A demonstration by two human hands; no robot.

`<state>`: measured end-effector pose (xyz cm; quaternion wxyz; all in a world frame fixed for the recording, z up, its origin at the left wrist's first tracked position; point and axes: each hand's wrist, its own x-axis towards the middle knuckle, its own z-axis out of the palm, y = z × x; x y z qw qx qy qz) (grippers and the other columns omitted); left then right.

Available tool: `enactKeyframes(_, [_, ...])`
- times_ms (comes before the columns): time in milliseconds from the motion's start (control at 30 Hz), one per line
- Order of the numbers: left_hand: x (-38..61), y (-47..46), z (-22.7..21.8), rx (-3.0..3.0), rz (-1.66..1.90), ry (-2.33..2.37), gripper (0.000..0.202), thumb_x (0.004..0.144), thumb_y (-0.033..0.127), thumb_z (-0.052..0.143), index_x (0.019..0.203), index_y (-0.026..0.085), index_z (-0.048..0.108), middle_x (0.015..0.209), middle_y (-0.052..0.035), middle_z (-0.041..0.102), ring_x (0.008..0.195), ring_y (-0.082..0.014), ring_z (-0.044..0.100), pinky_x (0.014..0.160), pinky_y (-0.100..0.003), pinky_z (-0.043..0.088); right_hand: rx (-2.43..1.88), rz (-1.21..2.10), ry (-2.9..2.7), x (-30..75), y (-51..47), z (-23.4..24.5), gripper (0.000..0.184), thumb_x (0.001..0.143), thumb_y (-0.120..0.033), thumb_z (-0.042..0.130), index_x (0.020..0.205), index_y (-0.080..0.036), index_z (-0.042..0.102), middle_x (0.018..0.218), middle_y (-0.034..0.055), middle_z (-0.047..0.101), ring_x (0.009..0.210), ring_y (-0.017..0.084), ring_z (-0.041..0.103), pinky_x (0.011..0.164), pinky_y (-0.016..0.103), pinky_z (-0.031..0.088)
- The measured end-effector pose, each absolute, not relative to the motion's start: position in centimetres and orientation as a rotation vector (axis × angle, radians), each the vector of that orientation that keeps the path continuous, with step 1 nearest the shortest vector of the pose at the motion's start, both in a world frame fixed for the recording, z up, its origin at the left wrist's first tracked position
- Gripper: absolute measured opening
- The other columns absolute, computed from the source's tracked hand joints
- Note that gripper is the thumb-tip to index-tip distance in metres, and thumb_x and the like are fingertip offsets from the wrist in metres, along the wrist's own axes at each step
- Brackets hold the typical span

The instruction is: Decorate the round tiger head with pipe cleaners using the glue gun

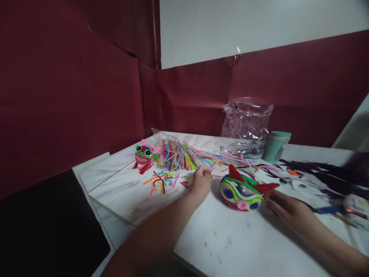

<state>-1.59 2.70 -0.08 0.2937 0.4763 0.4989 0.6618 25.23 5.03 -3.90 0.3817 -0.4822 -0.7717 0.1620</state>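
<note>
My right hand (281, 206) grips the right side of a colourful animal head craft (245, 194). The craft has red pointed ears, green and yellow outlines, blue eyes and a pink nose. To its left, my left hand (202, 177) is closed with its fingers curled together. A pink strip shows by those fingertips, but I cannot tell whether they pinch it. Just beyond that hand lies a big spread of coloured pipe cleaners (178, 156). Short cut pieces (161, 182) are scattered left of the hand.
Another animal head (145, 154) with red tassels sits at the table's far left. A clear plastic bag (246, 119) and a green lidded cup (276, 147) stand at the back. Dark strips (314, 175) and a blurred white object (356, 206) lie at the right.
</note>
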Motion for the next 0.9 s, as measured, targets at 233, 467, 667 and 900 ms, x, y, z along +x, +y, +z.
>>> enactKeyframes(233, [-2.3, 3.3, -0.6, 1.323, 1.789, 1.383, 0.015, 0.083, 0.022, 0.042, 0.068, 0.021, 0.046, 0.064, 0.0033, 0.046, 0.061, -0.0124, 0.045, 0.062, -0.024, 0.039, -1.222, 0.455, -2.124, 25.4, 5.0, -4.0, 0.026, 0.08, -0.043, 0.049, 0.086, -0.022, 0.063, 0.084, 0.0075, 0.074, 0.075, 0.025, 0.068, 0.064, 0.031, 0.053])
enactKeyframes(467, [-2.7, 2.8, -0.4, 1.444, 1.797, 1.481, 0.023, 0.086, 0.03, 0.043, 0.065, 0.021, 0.045, 0.061, 0.0044, 0.043, 0.063, -0.013, 0.044, 0.061, -0.024, 0.037, -1.197, 0.452, -2.196, 24.7, 4.1, -3.1, 0.025, 0.081, -0.039, 0.046, 0.086, -0.021, 0.063, 0.077, 0.0058, 0.073, 0.067, 0.023, 0.066, 0.063, 0.031, 0.05])
enactKeyframes(667, [-2.5, 2.5, -0.3, 1.463, 1.788, 1.474, 0.013, 0.079, 0.032, 0.051, 0.072, 0.021, 0.054, 0.066, 0.0028, 0.053, 0.066, -0.0148, 0.05, 0.066, -0.026, 0.04, -1.183, 0.414, -2.219, 23.9, 2.8, -1.4, 0.024, 0.082, -0.032, 0.042, 0.083, -0.019, 0.062, 0.075, 0.0061, 0.072, 0.068, 0.021, 0.065, 0.065, 0.031, 0.047])
enactKeyframes(900, [-2.8, 3.3, 0.1, 1.342, 1.705, 1.387, 0.029, 0.073, 0.047, 0.057, 0.083, 0.02, 0.054, 0.079, -0.0022, 0.059, 0.081, -0.0194, 0.058, 0.074, -0.031, 0.045, -1.182, 0.459, -2.178, 23.5, 2.5, -0.6, 0.017, 0.079, -0.017, 0.048, 0.08, -0.016, 0.065, 0.075, 0.006, 0.07, 0.067, 0.018, 0.06, 0.065, 0.027, 0.043])
